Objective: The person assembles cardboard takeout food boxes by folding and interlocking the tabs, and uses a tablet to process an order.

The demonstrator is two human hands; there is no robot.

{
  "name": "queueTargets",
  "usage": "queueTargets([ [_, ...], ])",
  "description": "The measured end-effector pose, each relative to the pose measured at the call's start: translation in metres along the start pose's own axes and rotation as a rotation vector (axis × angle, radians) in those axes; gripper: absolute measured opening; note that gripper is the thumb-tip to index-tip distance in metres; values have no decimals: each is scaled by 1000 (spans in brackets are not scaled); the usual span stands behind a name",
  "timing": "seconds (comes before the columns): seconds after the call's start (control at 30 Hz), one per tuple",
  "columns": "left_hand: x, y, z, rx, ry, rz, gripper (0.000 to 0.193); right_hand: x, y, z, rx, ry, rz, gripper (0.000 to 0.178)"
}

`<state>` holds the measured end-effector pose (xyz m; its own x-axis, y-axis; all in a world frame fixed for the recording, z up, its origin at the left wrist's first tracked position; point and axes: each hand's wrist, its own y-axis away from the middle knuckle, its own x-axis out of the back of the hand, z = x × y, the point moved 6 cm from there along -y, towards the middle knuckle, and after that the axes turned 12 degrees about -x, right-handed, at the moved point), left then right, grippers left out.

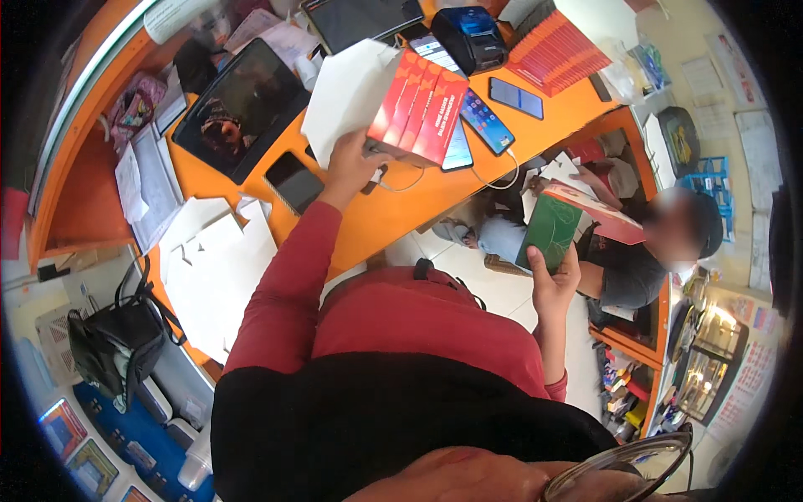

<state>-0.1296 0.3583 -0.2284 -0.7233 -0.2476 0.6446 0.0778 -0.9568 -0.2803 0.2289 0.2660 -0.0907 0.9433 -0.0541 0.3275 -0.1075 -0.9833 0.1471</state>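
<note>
My left hand [353, 167] is over the orange desk, its fingers closed on the lower edge of an open white carton [347, 92]. Several flat red packs [418, 109] with pale print stand in a row in that carton. On the right, away from the desk, my right hand [555, 283] grips a green box [552, 227] with a thin line pattern, thumb on its face. A red and cream printed panel [606, 216] shows just behind the green box; whether it is joined to it I cannot tell.
Several phones [487, 121], a tablet [242, 109] and a black card terminal [470, 40] lie on the desk [368, 226]. Another row of red packs [559, 54] stands at the far right. White cartons [213, 276] lie at left. A person in dark clothes [631, 272] sits at right.
</note>
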Motion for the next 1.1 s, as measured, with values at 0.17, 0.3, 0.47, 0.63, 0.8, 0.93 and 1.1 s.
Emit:
queueTargets([
  [0.17, -7, -16, 52, -420, -161, -161, 27, 14, 11, -5, 67, 80, 81, 30],
  [0.3, 7, -19, 114, -792, -410, -327, 10, 24, 13, -4, 52, 89, 74, 29],
  [0.47, -13, 4, 121, -990, -541, -362, 9, 10, 4, -50, 157, 308, 30, 25],
  [0.63, 1, 24, 114, -1007, -374, -23, 10, -65, -10, -99, 388, 498, -167, 30],
  [0.8, -2, 32, 103, -871, -118, -12, 13, -139, -24, -109, 541, 623, -334, 25],
  [0.93, -2, 52, 89, -985, -196, 150, 17, -176, -46, -79, 544, 777, -320, 25],
  [1.1, 7, 56, 107, -992, -82, 135, 17, -182, -52, -44, 511, 931, -233, 21],
])
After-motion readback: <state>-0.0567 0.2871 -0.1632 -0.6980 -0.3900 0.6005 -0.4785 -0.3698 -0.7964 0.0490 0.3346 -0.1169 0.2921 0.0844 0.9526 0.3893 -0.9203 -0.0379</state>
